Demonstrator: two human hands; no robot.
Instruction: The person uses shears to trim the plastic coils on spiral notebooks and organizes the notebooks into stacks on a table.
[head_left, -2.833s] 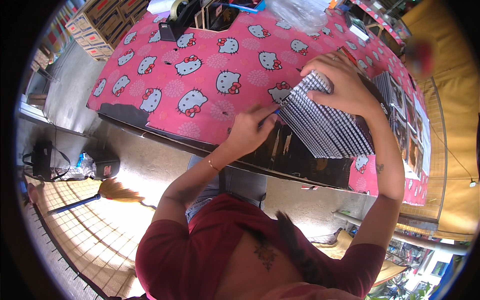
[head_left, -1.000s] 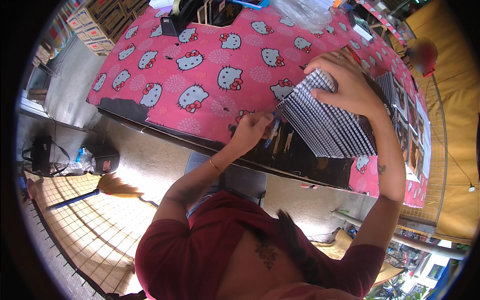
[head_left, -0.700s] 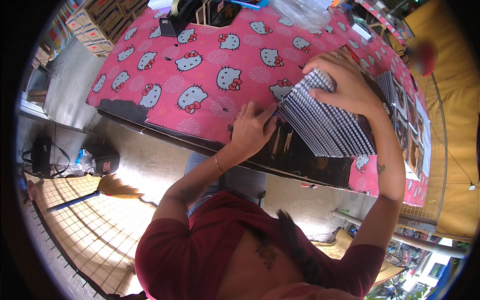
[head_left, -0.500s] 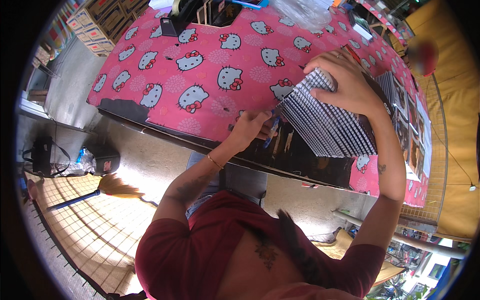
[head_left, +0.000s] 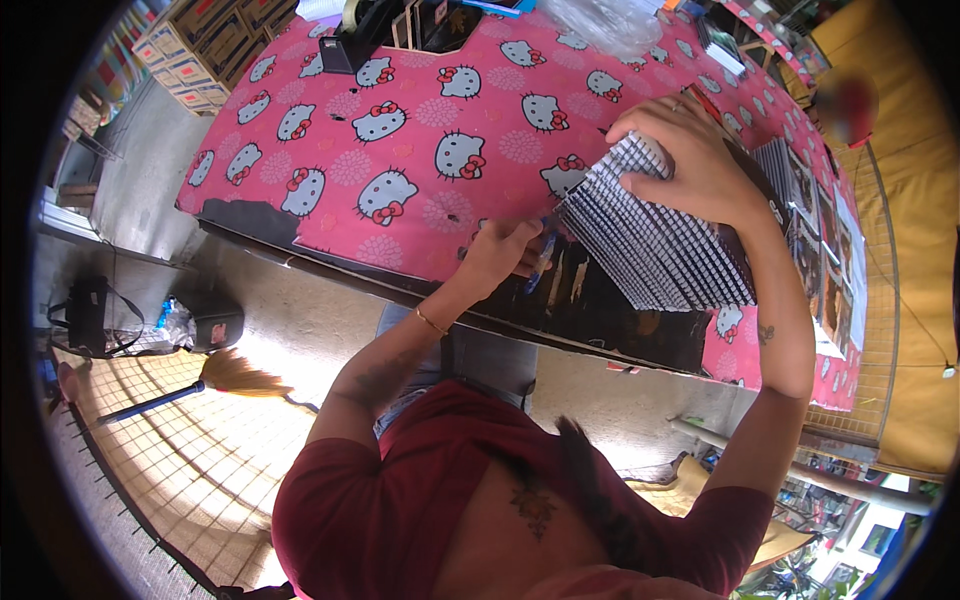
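A stack of wire-bound notebooks (head_left: 665, 240) stands tilted near the table's front edge, its rows of pale binding coils facing me. My right hand (head_left: 680, 150) spans the stack's top corner, fingers over the far side and thumb on the coils. Just left of the stack, my left hand (head_left: 500, 252) is closed around a slim blue tool (head_left: 541, 262). The tool's upper end is close to the lower left corner of the coils; whether they touch I cannot tell. Its exact kind is unclear, since my fingers cover part of it.
A pink patterned cloth covers the table (head_left: 440, 112), with a bare dark strip along the front edge. A black tape dispenser (head_left: 345, 50) and clear plastic wrap (head_left: 605, 28) lie at the back. More bound books (head_left: 775, 165) and printed sheets (head_left: 832, 250) are at right. A broom (head_left: 235, 375) lies lower left.
Both hands keep nearly the same place and grip. The view shifts very slightly; the notebooks and the blue tool show almost no movement.
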